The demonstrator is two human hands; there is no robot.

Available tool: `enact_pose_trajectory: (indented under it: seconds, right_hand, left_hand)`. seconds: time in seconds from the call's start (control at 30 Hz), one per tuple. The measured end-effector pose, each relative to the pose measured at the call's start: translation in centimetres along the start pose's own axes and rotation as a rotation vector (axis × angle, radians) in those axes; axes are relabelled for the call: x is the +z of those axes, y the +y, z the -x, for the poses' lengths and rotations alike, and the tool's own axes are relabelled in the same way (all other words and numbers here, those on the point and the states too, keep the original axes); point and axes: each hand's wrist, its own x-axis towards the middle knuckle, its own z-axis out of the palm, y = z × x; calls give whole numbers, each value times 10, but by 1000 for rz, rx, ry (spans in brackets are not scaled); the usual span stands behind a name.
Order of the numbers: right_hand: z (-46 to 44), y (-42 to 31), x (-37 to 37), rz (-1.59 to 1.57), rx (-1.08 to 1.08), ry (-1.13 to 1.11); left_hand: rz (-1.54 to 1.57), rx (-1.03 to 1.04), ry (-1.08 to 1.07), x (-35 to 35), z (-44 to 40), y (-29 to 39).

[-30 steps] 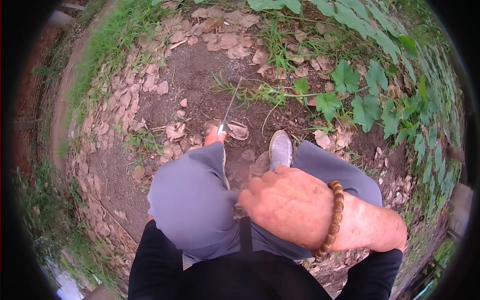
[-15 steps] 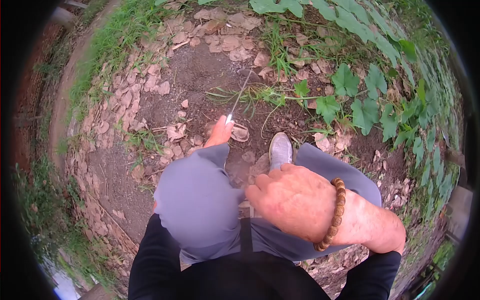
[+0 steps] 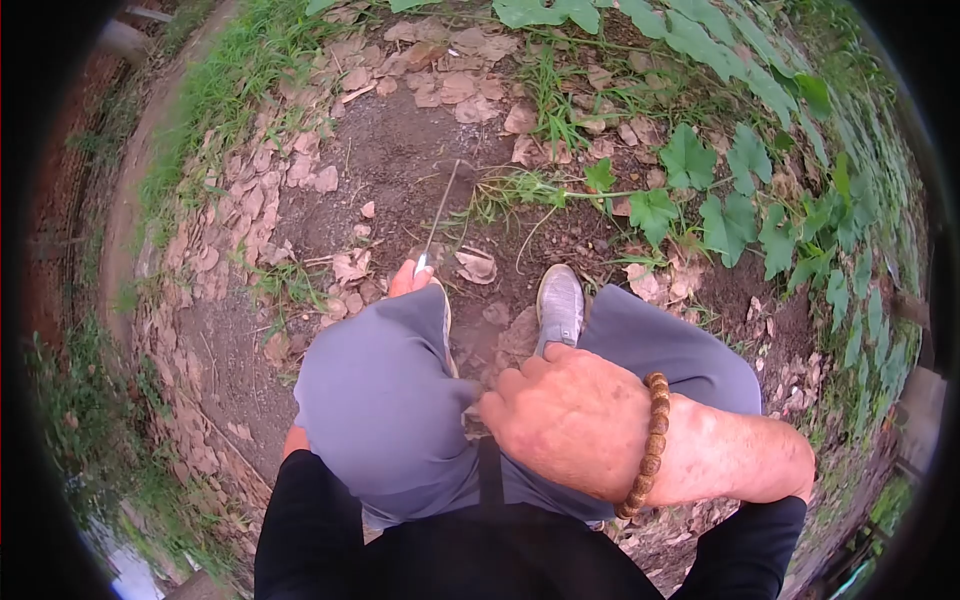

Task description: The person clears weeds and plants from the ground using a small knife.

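Gripping the pale end of a thin tool [image 3: 440, 210], the left hand [image 3: 405, 281] shows past the far side of the left knee [image 3: 380, 400], its fingers wrapped around the handle and partly hidden by the grey trouser cloth. From that hand the shaft points to one o'clock, over bare soil [image 3: 385, 190]; whether its tip touches the ground cannot be told. A clump of narrow green shoots [image 3: 520, 187] lies between one and two o'clock of the left hand, near the shaft, and a curled dry leaf [image 3: 476, 266] lies just beside the hand at three o'clock.

The right hand [image 3: 565, 425] is well apart from the tool, which lies at its eleven o'clock. Its back faces up and its fingers curl under; whether they pinch anything cannot be told. A brown beaded bracelet [image 3: 655, 440] circles that wrist. The right shoe [image 3: 560, 305] is at the right hand's twelve o'clock, broad vine leaves [image 3: 690, 158] at one.
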Motion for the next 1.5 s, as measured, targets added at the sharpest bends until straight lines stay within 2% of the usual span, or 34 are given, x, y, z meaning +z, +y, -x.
enact_pose_trajectory:
  seconds: [0.4, 0.53, 0.6, 0.7, 0.9, 1.5]
  right_hand:
    - [-9, -1, -2, -4, 0, 13]
    - [-6, 2, -4, -10, 1, 38]
    - [-4, 3, -1, -25, -12, 63]
    - [-3, 2, -1, -2, -5, 48]
    - [-4, 2, -2, 15, -34, 32]
    - [1, 4, -7, -42, 2, 45]
  left_hand:
    - [112, 56, -153, 46, -47, 13]
    - [30, 19, -214, 24, -38, 56]
    - [59, 76, -23, 12, -26, 61]
    - [67, 59, 80, -15, -10, 49]
    - [10, -66, 28, -58, 24, 21]
    - [21, -87, -29, -60, 30, 19]
